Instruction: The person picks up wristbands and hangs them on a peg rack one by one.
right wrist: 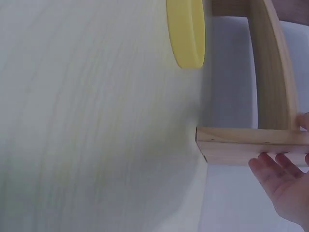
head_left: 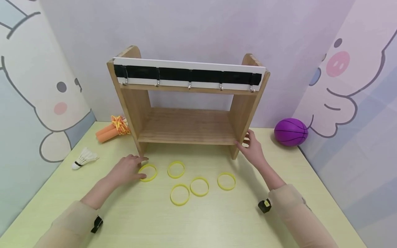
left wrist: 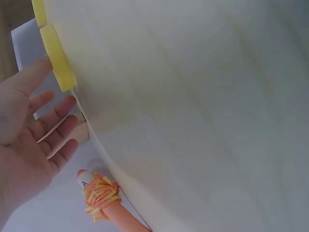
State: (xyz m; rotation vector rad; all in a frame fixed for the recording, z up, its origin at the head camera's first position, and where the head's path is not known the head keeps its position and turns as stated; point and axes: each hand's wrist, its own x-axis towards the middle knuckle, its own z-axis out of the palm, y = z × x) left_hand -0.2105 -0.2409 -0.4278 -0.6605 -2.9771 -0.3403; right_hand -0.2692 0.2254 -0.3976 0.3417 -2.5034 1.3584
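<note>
My left hand [head_left: 125, 170] is at the leftmost yellow ring [head_left: 156, 173] on the table, thumb and fingers spread around its near side. In the left wrist view the thumb tip is right at this ring [left wrist: 58, 58], while the other fingers are loosely bent and hold nothing. My right hand [head_left: 252, 150] grips the lower right side panel of a wooden rack [head_left: 189, 125], thumb on the front edge and fingers on the outer face [right wrist: 246, 137]. Several more yellow rings, among them one at the right [head_left: 226, 189], lie flat before the rack.
Across the rack's top runs a white board [head_left: 192, 64] with a black strip and several metal hooks [head_left: 190, 84]. A shuttlecock [head_left: 83, 158] and an orange-handled jump rope [head_left: 113, 131] lie at the left. A purple ball [head_left: 291, 132] sits at the back right, by the wall.
</note>
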